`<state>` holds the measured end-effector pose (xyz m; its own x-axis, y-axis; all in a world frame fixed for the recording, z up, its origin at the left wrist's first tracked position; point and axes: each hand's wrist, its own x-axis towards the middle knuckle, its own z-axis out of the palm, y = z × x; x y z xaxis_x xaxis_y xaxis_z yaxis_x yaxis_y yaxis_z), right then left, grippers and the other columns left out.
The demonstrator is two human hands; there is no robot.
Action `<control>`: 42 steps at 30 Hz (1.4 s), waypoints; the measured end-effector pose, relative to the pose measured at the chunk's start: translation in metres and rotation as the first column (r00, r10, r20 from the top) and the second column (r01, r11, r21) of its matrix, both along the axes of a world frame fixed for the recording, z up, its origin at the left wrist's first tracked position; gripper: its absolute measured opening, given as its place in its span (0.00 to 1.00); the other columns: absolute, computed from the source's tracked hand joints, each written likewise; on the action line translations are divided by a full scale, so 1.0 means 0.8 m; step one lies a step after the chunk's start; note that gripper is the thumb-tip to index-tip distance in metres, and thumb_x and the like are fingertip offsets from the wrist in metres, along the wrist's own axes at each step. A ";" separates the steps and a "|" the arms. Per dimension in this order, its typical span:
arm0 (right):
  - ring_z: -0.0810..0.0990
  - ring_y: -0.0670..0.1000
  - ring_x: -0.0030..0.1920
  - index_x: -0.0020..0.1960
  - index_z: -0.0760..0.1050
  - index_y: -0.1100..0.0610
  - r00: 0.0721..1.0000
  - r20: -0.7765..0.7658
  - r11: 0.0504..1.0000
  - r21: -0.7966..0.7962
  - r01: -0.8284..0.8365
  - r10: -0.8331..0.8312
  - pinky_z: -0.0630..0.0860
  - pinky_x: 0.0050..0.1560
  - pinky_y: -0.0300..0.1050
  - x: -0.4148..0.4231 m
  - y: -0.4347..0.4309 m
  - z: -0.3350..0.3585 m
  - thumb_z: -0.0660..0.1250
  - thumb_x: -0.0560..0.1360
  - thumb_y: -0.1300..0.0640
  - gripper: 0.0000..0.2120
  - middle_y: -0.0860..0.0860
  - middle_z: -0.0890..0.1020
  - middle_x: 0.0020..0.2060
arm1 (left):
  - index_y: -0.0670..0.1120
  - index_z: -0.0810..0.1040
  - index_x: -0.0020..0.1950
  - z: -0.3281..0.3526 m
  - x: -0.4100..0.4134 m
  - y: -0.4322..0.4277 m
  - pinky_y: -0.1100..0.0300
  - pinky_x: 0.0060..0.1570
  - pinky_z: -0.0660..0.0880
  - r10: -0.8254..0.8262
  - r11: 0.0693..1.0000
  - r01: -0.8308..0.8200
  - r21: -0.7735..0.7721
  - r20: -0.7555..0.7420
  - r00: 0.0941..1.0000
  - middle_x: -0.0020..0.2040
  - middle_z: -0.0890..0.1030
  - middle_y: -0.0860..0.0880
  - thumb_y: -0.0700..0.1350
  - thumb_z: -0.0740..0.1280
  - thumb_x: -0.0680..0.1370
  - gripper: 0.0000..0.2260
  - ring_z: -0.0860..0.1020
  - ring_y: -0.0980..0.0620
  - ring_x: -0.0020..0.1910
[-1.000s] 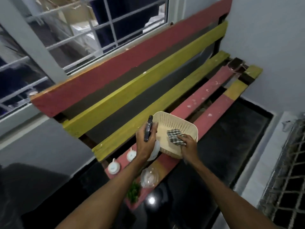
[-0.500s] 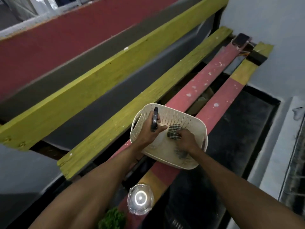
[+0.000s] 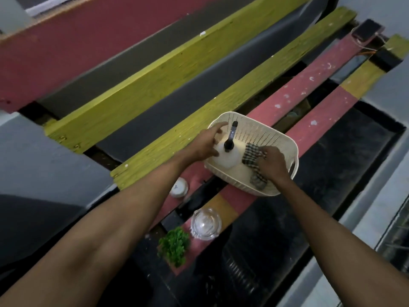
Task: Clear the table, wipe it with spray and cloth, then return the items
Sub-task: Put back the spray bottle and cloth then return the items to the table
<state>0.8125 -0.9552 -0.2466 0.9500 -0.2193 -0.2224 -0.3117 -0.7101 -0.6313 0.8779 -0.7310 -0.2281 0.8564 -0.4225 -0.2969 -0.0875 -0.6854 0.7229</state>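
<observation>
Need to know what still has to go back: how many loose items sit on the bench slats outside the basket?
3: a small white lidded jar on the pink slat, a clear glass bowl nearer the camera, and a green leafy sprig beside it. The arms may hide more.

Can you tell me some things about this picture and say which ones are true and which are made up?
1. The spray bottle stands inside the cream basket. True.
2. The right hand rests on a plain red cloth. False: the cloth is checkered, dark and light.
3. The basket sits on the floor. False: it sits on the bench's painted slats.
4. A clear glass jar stands on the bench nearer the person than the basket. True.
5. The left hand is beside the spray bottle. True.
</observation>
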 end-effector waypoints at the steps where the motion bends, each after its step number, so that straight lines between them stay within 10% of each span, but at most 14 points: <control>1: 0.77 0.58 0.59 0.61 0.79 0.63 0.994 0.084 0.998 -0.005 0.068 -0.067 0.72 0.58 0.49 -0.013 0.009 0.011 0.66 0.75 0.64 0.15 0.58 0.80 0.58 | 0.49 0.66 0.78 0.010 -0.011 0.013 0.50 0.50 0.79 0.053 0.998 -0.051 -0.043 0.058 0.997 0.68 0.76 0.42 0.30 0.75 0.71 0.39 0.79 0.46 0.50; 6: 0.75 0.55 0.58 0.57 0.77 0.56 0.940 0.309 0.987 0.114 0.113 -0.143 0.74 0.59 0.52 -0.117 0.086 0.031 0.63 0.76 0.63 0.12 0.52 0.75 0.56 | 0.44 0.81 0.62 0.025 -0.119 0.092 0.56 0.42 0.80 0.509 0.848 -0.445 -0.288 0.210 0.835 0.53 0.84 0.48 0.31 0.66 0.78 0.15 0.83 0.47 0.44; 15: 0.78 0.52 0.53 0.60 0.77 0.56 0.984 -0.042 0.954 0.258 -0.155 0.171 0.74 0.57 0.47 -0.225 0.197 -0.060 0.66 0.71 0.66 0.18 0.50 0.78 0.52 | 0.45 0.80 0.62 -0.056 -0.300 0.202 0.43 0.57 0.80 0.819 0.574 -0.805 -0.152 0.130 0.559 0.57 0.84 0.46 0.34 0.70 0.75 0.16 0.82 0.47 0.55; 22: 0.60 0.58 0.76 0.77 0.57 0.58 0.936 -0.109 0.933 0.178 -0.312 0.334 0.61 0.73 0.50 -0.142 0.243 -0.105 0.75 0.71 0.54 0.41 0.59 0.61 0.75 | 0.44 0.63 0.78 -0.128 -0.311 0.214 0.47 0.72 0.67 0.804 0.590 -0.806 -0.050 -0.052 0.592 0.73 0.68 0.41 0.47 0.83 0.66 0.46 0.66 0.43 0.73; 26: 0.67 0.60 0.70 0.77 0.58 0.57 0.931 -0.082 0.930 0.127 -0.345 0.357 0.68 0.65 0.53 -0.102 0.266 -0.128 0.79 0.66 0.51 0.46 0.59 0.69 0.69 | 0.45 0.68 0.74 -0.166 -0.297 0.208 0.45 0.65 0.73 0.822 0.563 -0.820 -0.102 -0.031 0.568 0.68 0.75 0.43 0.48 0.83 0.66 0.41 0.74 0.43 0.67; 32: 0.78 0.59 0.55 0.62 0.73 0.56 0.925 -0.005 0.925 0.002 -0.380 0.380 0.73 0.50 0.49 -0.081 0.277 -0.140 0.78 0.63 0.47 0.32 0.55 0.80 0.55 | 0.51 0.78 0.56 -0.164 -0.283 0.206 0.74 0.40 0.68 0.852 0.522 -0.827 -0.208 0.088 0.516 0.50 0.82 0.54 0.43 0.82 0.67 0.22 0.77 0.59 0.47; 42: 0.75 0.54 0.45 0.53 0.70 0.49 0.901 0.148 0.912 -0.009 -0.410 0.407 0.66 0.38 0.45 -0.169 0.345 0.052 0.75 0.65 0.42 0.22 0.46 0.76 0.44 | 0.52 0.82 0.58 0.039 -0.391 0.292 0.60 0.50 0.77 0.943 0.329 -0.906 -0.266 0.150 0.298 0.48 0.84 0.57 0.45 0.83 0.64 0.24 0.81 0.56 0.47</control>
<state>0.6774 -0.6791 -0.2047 0.9771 0.1983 -0.0770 0.0981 -0.7412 -0.6640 0.5655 -0.4975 -0.1969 0.7275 0.6849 -0.0418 0.3776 -0.3488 0.8578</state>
